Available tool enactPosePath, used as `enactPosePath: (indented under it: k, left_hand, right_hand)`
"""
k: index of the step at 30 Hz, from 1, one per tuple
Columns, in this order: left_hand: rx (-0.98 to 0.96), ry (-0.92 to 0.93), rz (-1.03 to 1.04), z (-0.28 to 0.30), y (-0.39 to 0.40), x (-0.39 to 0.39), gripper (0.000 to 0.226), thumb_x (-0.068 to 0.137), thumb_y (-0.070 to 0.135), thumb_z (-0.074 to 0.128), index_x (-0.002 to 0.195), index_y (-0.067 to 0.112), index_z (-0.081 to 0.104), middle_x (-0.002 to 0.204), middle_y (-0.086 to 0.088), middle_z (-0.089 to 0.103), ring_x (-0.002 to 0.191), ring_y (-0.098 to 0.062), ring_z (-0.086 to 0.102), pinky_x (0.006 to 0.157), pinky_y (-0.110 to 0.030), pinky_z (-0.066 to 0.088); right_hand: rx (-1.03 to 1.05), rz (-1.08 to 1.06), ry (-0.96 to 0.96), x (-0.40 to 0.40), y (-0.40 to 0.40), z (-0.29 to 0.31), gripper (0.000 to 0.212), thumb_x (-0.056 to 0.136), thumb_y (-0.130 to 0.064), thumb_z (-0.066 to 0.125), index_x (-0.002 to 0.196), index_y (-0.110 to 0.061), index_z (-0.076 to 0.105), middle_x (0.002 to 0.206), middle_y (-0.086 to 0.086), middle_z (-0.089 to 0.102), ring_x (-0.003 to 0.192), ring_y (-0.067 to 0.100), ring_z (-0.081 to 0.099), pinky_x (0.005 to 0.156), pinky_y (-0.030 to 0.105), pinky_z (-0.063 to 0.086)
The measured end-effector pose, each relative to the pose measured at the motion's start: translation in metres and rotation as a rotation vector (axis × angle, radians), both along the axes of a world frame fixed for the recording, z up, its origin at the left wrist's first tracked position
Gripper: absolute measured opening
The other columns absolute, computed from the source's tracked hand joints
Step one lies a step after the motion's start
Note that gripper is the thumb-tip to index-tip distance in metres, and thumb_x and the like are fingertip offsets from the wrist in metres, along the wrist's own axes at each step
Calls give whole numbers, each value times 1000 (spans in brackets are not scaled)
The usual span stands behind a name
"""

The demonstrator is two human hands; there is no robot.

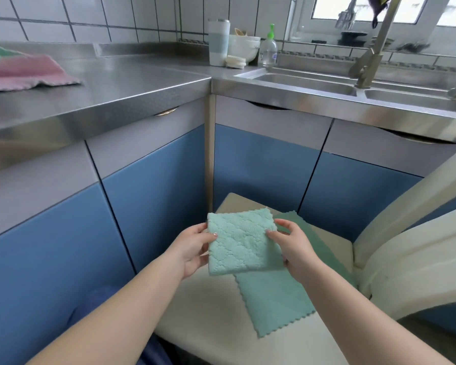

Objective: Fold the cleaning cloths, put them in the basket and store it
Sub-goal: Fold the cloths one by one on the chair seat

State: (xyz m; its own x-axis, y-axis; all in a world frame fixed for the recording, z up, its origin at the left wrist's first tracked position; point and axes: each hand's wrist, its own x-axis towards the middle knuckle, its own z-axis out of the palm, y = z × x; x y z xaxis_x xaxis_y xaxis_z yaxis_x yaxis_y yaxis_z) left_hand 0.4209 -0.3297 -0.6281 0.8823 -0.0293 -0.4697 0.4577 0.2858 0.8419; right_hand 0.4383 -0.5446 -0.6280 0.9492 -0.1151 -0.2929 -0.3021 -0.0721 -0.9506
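A light mint cleaning cloth (241, 242), folded into a square, is held above a cream chair seat (211, 312). My left hand (192, 251) grips its left edge and my right hand (292, 248) grips its right edge. Beneath it a darker green cloth (274, 299) lies flat on the seat, partly covered by the held cloth and my right hand. On the steel counter (116, 83) at far left a pink cloth (24, 72) rests with a green one (0, 50) peeking out behind it. No basket is in view.
Blue cabinet doors (261, 167) stand under the L-shaped counter. A sink (313, 85) with a faucet (371, 56) sits at right. A tumbler (218, 42), bowls (244, 47) and a soap bottle (268, 47) stand in the counter corner. The chair's cream backrest (419, 248) rises at right.
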Motion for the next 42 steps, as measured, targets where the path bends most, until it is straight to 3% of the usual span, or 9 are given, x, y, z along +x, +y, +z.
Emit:
enactPosePath:
  k: [3, 9, 13, 17, 23, 31, 36, 39, 42]
  left_hand:
    - [0, -63, 74, 25, 19, -7, 34, 91, 0, 54, 123, 12, 56, 108, -10, 69, 89, -22, 67, 65, -35, 55]
    - [66, -223, 241, 84, 62, -21, 42, 87, 5, 62, 123, 19, 44, 106, -12, 66, 79, -20, 67, 57, -33, 54]
    - [140, -430, 394, 134, 96, -33, 15, 88, 7, 63, 94, 15, 53, 94, -8, 63, 71, -15, 63, 55, -29, 53]
    - [203, -608, 456, 182, 125, -56, 24, 88, 0, 59, 72, 17, 58, 77, -1, 61, 63, -6, 59, 50, -18, 51]
    - [283, -714, 533, 247, 183, -105, 22, 92, 4, 54, 91, 20, 67, 85, 3, 71, 75, -8, 66, 69, -26, 56]
    - [231, -695, 666, 306, 261, -162, 21, 91, 8, 52, 103, 16, 67, 89, -6, 62, 69, -15, 57, 63, -29, 46]
    - [165, -669, 749, 302, 289, -176, 26, 91, 3, 46, 111, 10, 62, 93, -7, 59, 74, -16, 56, 62, -27, 51]
    - [149, -662, 727, 296, 299, -181, 19, 89, 9, 47, 103, 15, 57, 89, -4, 56, 78, -14, 52, 74, -25, 48]
    - [140, -626, 725, 292, 307, -185, 13, 88, 12, 47, 98, 14, 56, 78, -2, 56, 70, -12, 52, 67, -20, 51]
  right_hand:
    - [46, 47, -34, 3, 20, 22, 31, 86, -21, 66, 113, -27, 52, 110, -3, 62, 88, 24, 69, 78, 55, 56]
    - [142, 114, -168, 2, 68, 75, 22, 84, -18, 69, 103, -22, 58, 105, 0, 68, 89, 21, 69, 78, 49, 57]
    - [177, 184, -265, 4, 104, 127, 16, 85, -21, 69, 94, -17, 56, 88, -1, 69, 64, 15, 66, 57, 36, 54]
    - [262, 267, -364, 2, 145, 185, 9, 83, -16, 69, 77, -20, 63, 70, -3, 67, 51, 7, 62, 40, 22, 46]
    - [329, 521, -396, -9, 216, 248, 9, 85, -14, 66, 86, -20, 74, 82, -1, 74, 65, 14, 67, 57, 27, 55]
    - [407, 768, -342, -17, 327, 303, 13, 88, -6, 61, 92, -10, 73, 103, 11, 71, 85, 24, 66, 72, 32, 55]
    - [292, 821, -285, -19, 384, 309, 26, 86, -4, 52, 97, -12, 73, 114, 9, 67, 82, 20, 61, 60, 27, 47]
    - [193, 813, -271, -20, 406, 303, 24, 79, -11, 62, 100, -13, 73, 122, 9, 60, 102, 22, 62, 78, 35, 56]
    - [80, 859, -337, -19, 415, 300, 33, 76, -17, 67, 109, -15, 70, 126, 11, 57, 106, 22, 60, 84, 39, 56]
